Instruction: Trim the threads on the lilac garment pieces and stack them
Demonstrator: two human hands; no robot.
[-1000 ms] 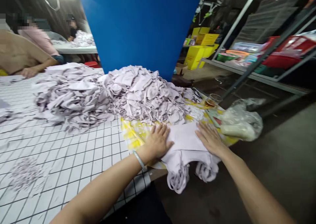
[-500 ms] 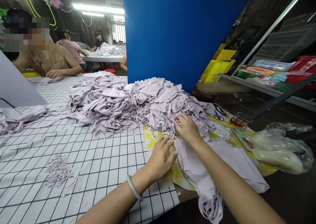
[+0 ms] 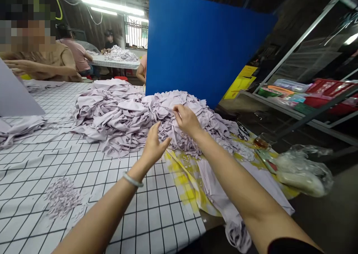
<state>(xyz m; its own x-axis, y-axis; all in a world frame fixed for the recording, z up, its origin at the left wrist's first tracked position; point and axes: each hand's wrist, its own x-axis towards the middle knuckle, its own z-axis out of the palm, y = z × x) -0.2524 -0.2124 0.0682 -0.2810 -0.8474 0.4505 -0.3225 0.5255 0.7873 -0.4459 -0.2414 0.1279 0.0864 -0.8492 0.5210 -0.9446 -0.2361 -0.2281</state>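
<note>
A large heap of pale lilac cloth pieces with narrow straps lies across the table. Over its front right part is my right hand, its fingers curled toward the thumb at the cloth; what sits between the fingertips, if anything, is hidden. My left hand hovers at the heap's front edge, thumb spread from the fingers, holding nothing. A ring bangle circles the left wrist. Below my right forearm, a flat lilac cloth stack hangs over the table edge, with looped straps dangling.
A blue panel stands behind the heap. Small cloth scraps lie on the checked tablecloth. At right are a glass of brown liquid, a clear plastic bag and a metal rack. A co-worker sits at far left.
Both hands have moved left and farther forward, the right one up over the heap. My left hand's thumb has spread wider. The view has shifted slightly, and the co-worker's arms have lifted.
</note>
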